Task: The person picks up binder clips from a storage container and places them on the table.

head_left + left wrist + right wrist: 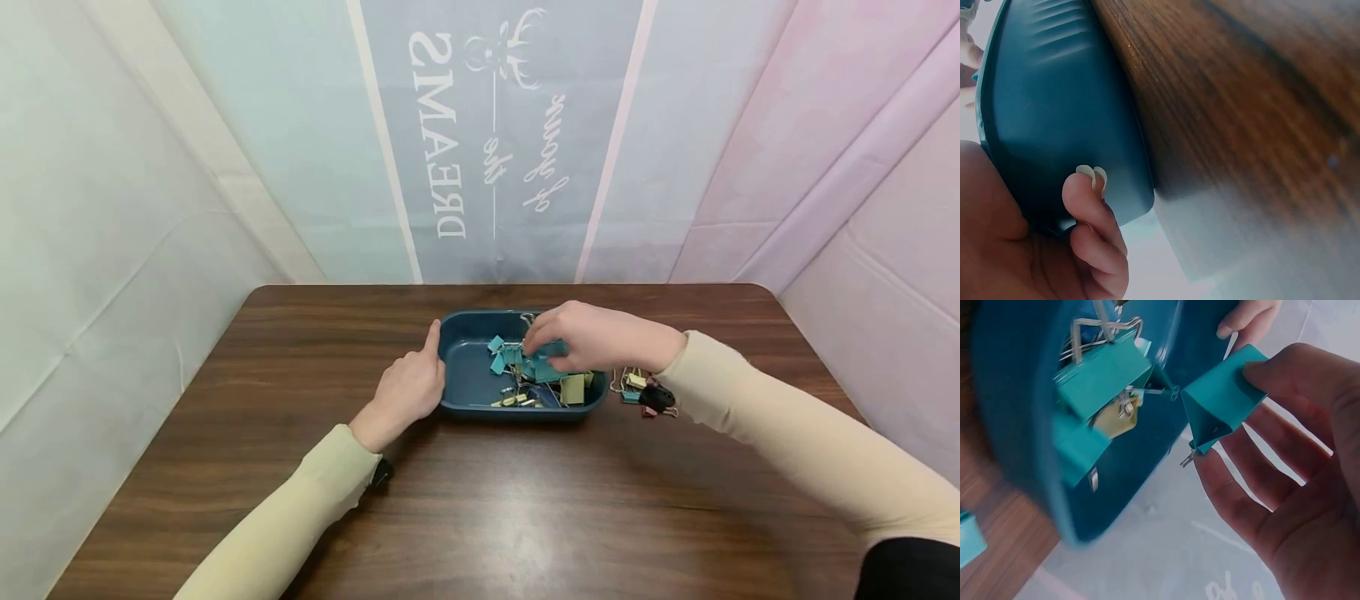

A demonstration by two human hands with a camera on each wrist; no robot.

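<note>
Here — left hand [405,380] against bin [517,412] edge

- Big white word "DREAMS" [441,137], sideways on the gray cloth [502,258].
- Curly words "the" [493,161] and "of your" [546,142] there too.
- Right wrist view: white letters [1229,589], too cut off to read.

Inside tray [467,375], left seems passable; clips [572,389] obstruct right.

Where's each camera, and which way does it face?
Head: on the head, facing forward and down at the blue tray; left grip, right grip and sleeves show.
Left wrist: worn there, facing the tray's outer wall; left grip close.
Right wrist: worn there, facing a teal binder clip; right grip pinches it.
Both wrist views share the tray.
</note>
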